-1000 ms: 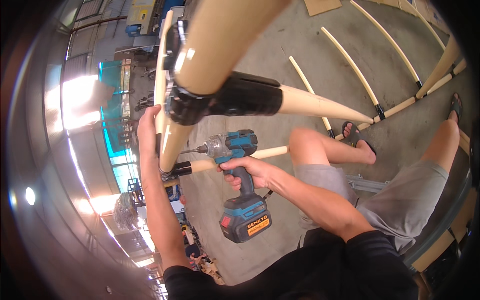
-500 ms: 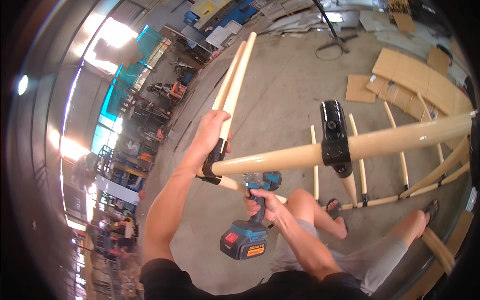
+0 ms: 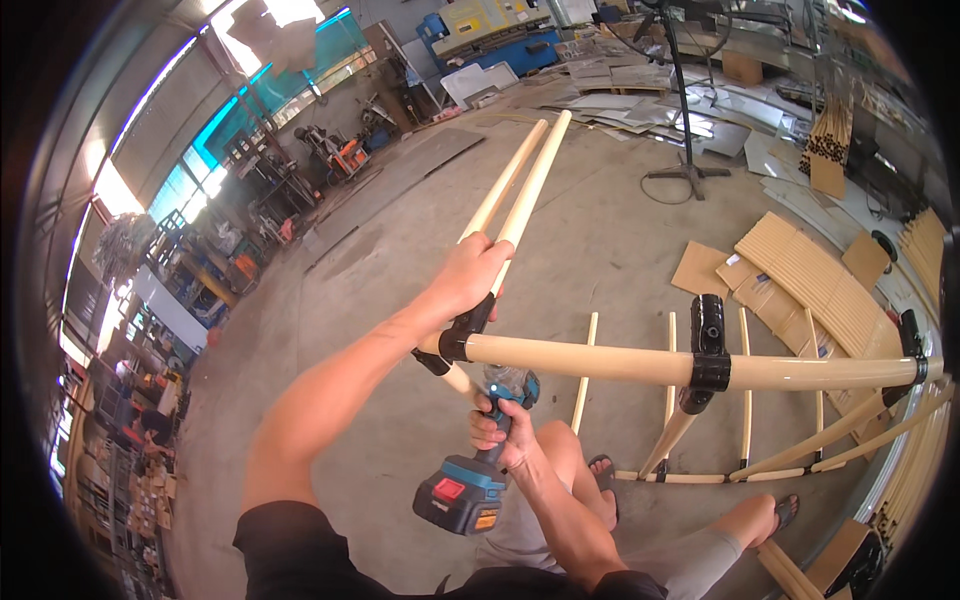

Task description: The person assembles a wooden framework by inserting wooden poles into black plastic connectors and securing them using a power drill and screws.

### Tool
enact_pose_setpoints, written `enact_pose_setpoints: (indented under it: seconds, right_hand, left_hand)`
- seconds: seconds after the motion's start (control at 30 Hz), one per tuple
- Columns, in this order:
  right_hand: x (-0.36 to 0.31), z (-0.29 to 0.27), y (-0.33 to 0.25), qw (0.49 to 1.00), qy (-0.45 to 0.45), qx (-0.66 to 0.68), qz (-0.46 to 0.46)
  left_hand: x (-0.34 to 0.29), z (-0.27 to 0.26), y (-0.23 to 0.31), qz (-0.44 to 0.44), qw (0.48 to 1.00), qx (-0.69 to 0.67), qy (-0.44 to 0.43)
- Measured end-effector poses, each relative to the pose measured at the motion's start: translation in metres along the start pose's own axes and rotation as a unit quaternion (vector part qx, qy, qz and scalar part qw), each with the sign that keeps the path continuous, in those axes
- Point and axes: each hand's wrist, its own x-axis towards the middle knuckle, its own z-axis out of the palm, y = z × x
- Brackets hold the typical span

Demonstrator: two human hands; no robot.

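Observation:
My left hand [image 3: 470, 275] is closed round a cream pipe [image 3: 535, 190], just above a black pipe joint [image 3: 468, 325]. A second cream pipe [image 3: 507, 180] runs close beside it; whether my fingers also take hold of that one is hidden. From the joint a long cream crossbar [image 3: 600, 358] stretches right to another black joint [image 3: 709, 343]. Below the crossbar, my right hand [image 3: 508, 432] grips the handle of a teal and black cordless driver [image 3: 465, 492]. The driver's head points up toward the left joint; its tip is hidden behind the pipework.
More cream pipes with black joints form a frame [image 3: 700, 477] around my legs. Flattened cardboard [image 3: 800, 275] lies to the right on the concrete floor. A black stand [image 3: 690, 170] rises farther back. Machines and shelving [image 3: 335, 155] line the left wall.
The view has turned and tilted, so the pipe frame sits lower and leans differently. Both hands keep their holds on the pipe and the driver.

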Motion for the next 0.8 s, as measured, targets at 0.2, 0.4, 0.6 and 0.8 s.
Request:
enact_pose_setpoints:
  seconds: [0.2, 0.4, 0.6, 0.8]
  right_hand:
    - [0.003, -0.003, 0.004, 1.000, -0.004, 0.016, -0.005]
    - [0.002, -0.011, -0.001, 0.999, -0.027, 0.025, 0.003]
    - [0.002, -0.001, -0.001, 1.000, 0.015, -0.019, -0.012]
    - [0.003, -0.005, -0.002, 1.000, -0.008, -0.010, -0.012]
  left_hand:
    - [0.002, -0.004, -0.005, 0.010, 1.000, 0.001, -0.011]
    - [0.003, -0.003, -0.006, 0.030, 0.999, -0.005, -0.010]
    - [0.004, -0.004, -0.009, 0.033, 0.999, -0.003, -0.007]
    - [0.006, -0.002, -0.010, 0.038, 0.999, -0.010, -0.007]
